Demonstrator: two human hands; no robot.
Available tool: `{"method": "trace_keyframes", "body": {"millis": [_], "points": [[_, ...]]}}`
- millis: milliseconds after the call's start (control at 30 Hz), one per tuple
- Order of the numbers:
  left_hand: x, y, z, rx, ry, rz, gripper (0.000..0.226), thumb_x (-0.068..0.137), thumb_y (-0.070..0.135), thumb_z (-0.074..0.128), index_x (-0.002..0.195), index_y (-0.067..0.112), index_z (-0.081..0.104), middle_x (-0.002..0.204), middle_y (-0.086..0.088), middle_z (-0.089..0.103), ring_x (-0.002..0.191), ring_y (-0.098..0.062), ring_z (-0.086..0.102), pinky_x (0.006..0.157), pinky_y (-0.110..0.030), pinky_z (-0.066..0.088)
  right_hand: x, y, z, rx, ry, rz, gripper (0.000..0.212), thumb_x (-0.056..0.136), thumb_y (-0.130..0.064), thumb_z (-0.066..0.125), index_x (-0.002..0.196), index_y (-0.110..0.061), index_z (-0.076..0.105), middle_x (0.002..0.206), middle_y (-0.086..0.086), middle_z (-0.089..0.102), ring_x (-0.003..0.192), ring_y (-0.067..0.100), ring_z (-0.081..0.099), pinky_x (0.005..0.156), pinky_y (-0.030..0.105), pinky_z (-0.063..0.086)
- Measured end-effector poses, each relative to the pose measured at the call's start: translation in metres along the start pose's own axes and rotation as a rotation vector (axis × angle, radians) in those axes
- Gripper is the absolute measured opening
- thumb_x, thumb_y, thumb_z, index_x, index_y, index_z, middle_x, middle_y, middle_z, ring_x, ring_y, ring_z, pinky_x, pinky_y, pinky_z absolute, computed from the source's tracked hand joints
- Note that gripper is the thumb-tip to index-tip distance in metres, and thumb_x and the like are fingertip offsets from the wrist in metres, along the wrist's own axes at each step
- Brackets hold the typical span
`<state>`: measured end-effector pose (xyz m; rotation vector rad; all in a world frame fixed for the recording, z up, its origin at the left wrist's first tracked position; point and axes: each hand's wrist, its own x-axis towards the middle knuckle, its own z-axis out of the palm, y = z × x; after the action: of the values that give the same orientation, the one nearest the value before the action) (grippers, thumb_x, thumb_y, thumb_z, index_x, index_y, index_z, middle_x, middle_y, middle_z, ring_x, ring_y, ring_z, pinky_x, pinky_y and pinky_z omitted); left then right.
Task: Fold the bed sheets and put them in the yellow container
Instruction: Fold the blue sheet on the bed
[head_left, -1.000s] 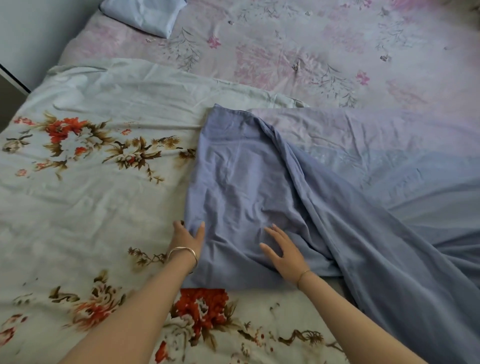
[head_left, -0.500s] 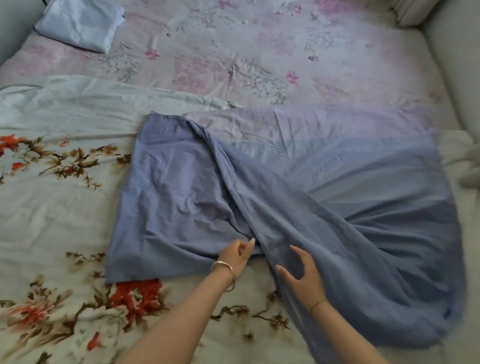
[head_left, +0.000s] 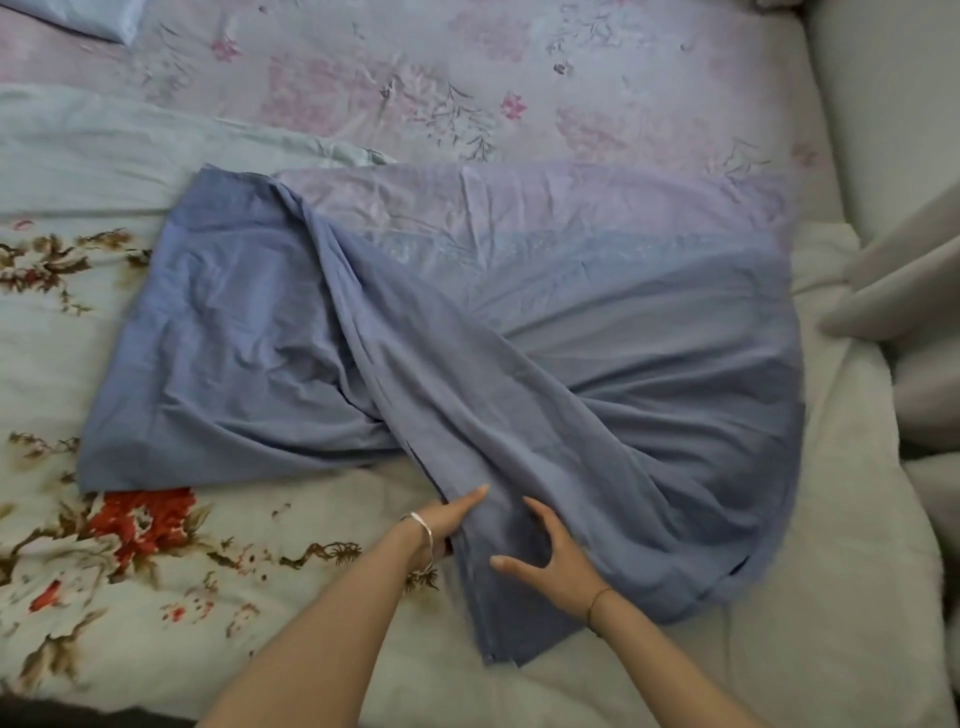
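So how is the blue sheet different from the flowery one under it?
The blue sheet is plain; the flowery sheet is pale with red and brown flowers. The blue sheet is twisted and bunched; the flowery sheet lies spread out flat. The blue sheet lies on top, the flowery sheet beneath. Both are thin, wrinkly cloth.

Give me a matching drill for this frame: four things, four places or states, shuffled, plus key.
Things:
1. blue-violet cotton bed sheet
2. folded pale blue cloth
3. beige fabric curtain
4. left hand with silver bangle

Places or states:
A. top-left corner of the view
B. right edge of the view
C. at the sheet's near edge, thumb on top
D. twisted, spread across the middle

Pairs: 1-D, 2-A, 3-B, 4-C
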<state>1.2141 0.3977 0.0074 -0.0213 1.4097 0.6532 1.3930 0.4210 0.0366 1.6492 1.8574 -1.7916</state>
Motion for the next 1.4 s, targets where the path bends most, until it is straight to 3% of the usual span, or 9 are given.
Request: {"method": "trace_keyframes", "body": {"millis": [67,200,400,500,800,1000,1133,1300,1400], "points": [[-0.008,0.012,0.013,-0.033,-0.080,0.021,0.045,0.090,0.040,0.056,0.118,0.004,0.057,0.091,-0.008,0.072,0.084,-0.020,0.068,0.087,-0.034,0.053,-0.004,-0.008,0.001,-0.022,-0.027,-0.020,0.102,0.066,-0.059,0.073,0.147,-0.029,0.019,0.142,-0.018,0.023,0.133,0.002,0.023,0.109,0.021,0.026],[-0.031,0.060,0.033,-0.111,-0.253,0.064,0.058,0.088,0.058,0.046,0.103,0.004,0.061,0.082,-0.013,0.070,0.076,-0.021,0.067,0.090,-0.042,0.049,-0.015,-0.035,-0.002,0.091,0.039,-0.068,0.096,0.069,-0.051,0.075,0.145,-0.030,0.019,0.134,-0.021,0.029,0.125,-0.001,0.028,0.103,0.017,0.028],[-0.045,0.099,0.058,-0.105,-0.451,0.128,0.070,0.087,0.070,0.028,0.117,0.014,0.056,0.118,-0.011,0.059,0.113,-0.030,0.057,0.094,-0.042,0.050,-0.004,-0.045,-0.052,0.127,0.198,0.050,0.021,0.081,-0.010,0.071,0.098,-0.011,0.059,0.094,0.000,0.062,0.094,0.018,0.058,0.075,0.023,0.048],[-0.038,0.112,0.070,-0.019,-0.336,0.189,0.062,0.092,0.065,0.023,0.125,0.020,0.050,0.129,-0.010,0.053,0.118,-0.029,0.052,0.099,-0.040,0.045,-0.001,-0.044,-0.095,0.155,0.223,0.111,0.013,0.083,-0.014,0.071,0.075,-0.008,0.062,0.075,0.004,0.065,0.072,0.017,0.059,0.060,0.018,0.048],[-0.004,0.135,0.132,0.196,0.179,0.766,0.024,0.099,0.026,0.041,0.117,0.018,0.055,0.117,0.001,0.058,0.108,-0.015,0.055,0.091,-0.023,0.045,0.038,-0.055,-0.241,0.021,0.184,0.057,0.029,0.081,-0.023,0.073,0.090,0.004,0.068,0.085,0.012,0.070,0.077,0.022,0.064,0.074,0.032,0.053],[0.036,0.161,0.174,0.198,0.398,0.885,0.045,0.097,0.031,0.044,0.140,0.023,0.036,0.145,0.001,0.036,0.134,-0.015,0.034,0.113,-0.038,0.029,0.088,-0.083,-0.344,-0.270,0.177,-0.057,0.035,0.083,-0.027,0.071,0.071,0.004,0.057,0.068,0.009,0.054,0.066,0.020,0.050,0.059,0.029,0.039],[0.056,0.199,0.188,0.294,0.467,0.893,0.050,0.098,0.028,0.044,0.145,0.021,0.029,0.150,0.001,0.030,0.139,-0.015,0.027,0.112,-0.024,0.020,0.132,-0.153,-0.413,-0.631,0.215,-0.210,0.046,0.086,-0.024,0.067,0.054,-0.011,0.038,0.058,0.005,0.041,0.056,0.015,0.038,0.047,0.020,0.027],[0.095,0.251,0.188,0.594,0.588,1.051,0.060,0.094,0.051,0.034,0.146,0.022,0.027,0.152,0.002,0.029,0.140,-0.016,0.026,0.116,-0.035,0.021,0.221,-0.218,-0.467,-0.850,0.569,-0.348,0.025,0.087,-0.021,0.060,0.101,-0.001,0.063,0.108,0.023,0.062,0.104,0.037,0.057,0.074,0.033,0.039],[0.126,0.256,0.193,0.890,0.661,0.905,0.084,0.075,0.069,0.002,0.149,0.031,0.007,0.158,0.004,0.010,0.145,-0.019,0.011,0.117,-0.039,0.007,0.255,-0.193,-0.452,-0.639,0.721,-0.353,0.060,0.084,-0.030,0.065,0.137,-0.014,0.041,0.139,0.011,0.043,0.128,0.031,0.040,0.107,0.040,0.031]]}}
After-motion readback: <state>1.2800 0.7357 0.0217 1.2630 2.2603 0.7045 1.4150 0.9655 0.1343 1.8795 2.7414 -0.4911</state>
